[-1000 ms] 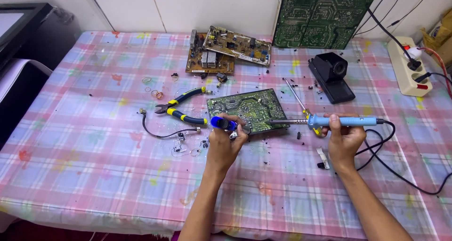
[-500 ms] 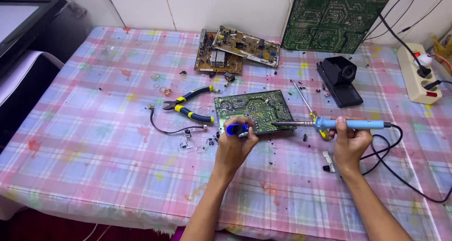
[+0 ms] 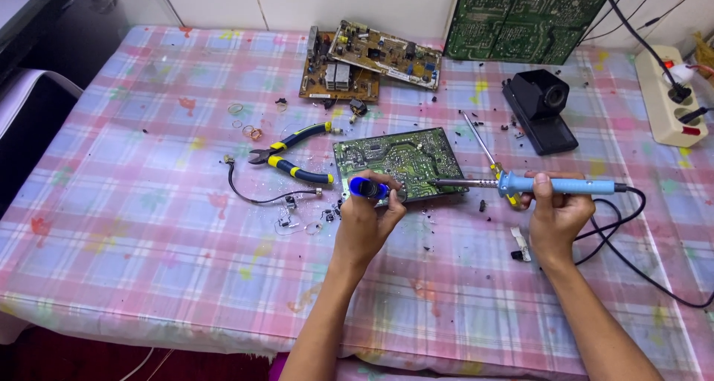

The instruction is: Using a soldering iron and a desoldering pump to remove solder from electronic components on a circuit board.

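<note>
Both hands are sitting much as they did half a second ago, with the blue tool now drawn a little closer over the near edge of the green circuit board (image 3: 399, 162). That board is lying flat on the tabletop (image 3: 134, 225), its long axis running left to right, just ahead of the two hands.

Left hand (image 3: 366, 221) is wrapping its grip around a blue desoldering pump (image 3: 367, 188), whose end is facing the camera, so its length is hard to judge. Right hand (image 3: 554, 213) is clamping its grip on the pale blue handle of the soldering iron (image 3: 520, 184). The iron's long axis is lying level, pointing leftward, and its tip is reaching the board's near right part, close beside the pump. Whether tip or pump is actually touching the board cannot be told.

Pliers (image 3: 294, 154) with blue and yellow handles are lying left of the board. The iron's black cord is running off the right edge.
</note>
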